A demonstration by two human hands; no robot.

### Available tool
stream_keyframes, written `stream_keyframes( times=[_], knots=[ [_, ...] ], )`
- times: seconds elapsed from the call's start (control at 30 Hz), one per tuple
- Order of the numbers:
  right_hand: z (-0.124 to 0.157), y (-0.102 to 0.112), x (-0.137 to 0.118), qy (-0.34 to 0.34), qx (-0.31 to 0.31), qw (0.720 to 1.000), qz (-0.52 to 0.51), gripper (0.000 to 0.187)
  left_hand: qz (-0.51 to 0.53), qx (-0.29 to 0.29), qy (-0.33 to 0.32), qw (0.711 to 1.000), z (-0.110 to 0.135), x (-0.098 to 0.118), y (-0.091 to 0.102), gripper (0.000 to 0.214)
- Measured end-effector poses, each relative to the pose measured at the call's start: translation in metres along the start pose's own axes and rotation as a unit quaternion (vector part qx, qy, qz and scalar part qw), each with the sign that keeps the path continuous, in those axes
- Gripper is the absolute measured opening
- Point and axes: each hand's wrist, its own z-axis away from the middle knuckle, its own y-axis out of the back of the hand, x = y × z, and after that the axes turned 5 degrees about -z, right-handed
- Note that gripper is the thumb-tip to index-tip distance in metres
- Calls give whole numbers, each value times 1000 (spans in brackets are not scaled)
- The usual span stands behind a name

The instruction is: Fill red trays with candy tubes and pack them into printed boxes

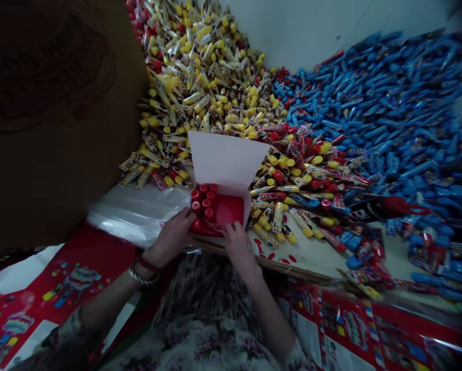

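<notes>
Two hands are at work: the left hand and right hand have their fingers clamped on the near edge of a red plastic tray, with a white card flap just beyond the fingers and heaped candy tubes farther off.

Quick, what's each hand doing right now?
Left hand: closed, holding the edge of the red display box.
Right hand: closed, holding the near edge of the same red display box.

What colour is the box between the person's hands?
The box is red with a white flap raised; the head view shows it best.
</notes>
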Motion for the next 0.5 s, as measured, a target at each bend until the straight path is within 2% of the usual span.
stream_keyframes(
  times=[0.17,0.23,0.5],
  knots=[
    [5,3,-6,-4,5,1000,8,31,-37,63,21,997,13,14,-19,30],
    [5,3,-7,-6,5,1000,11,31,-37,64,34,997,13,15,-21,26],
    [3,1,-5,-11,-2,1000,18,31,-14,11,46,999,-5,-5,-1,18]
  ],
)
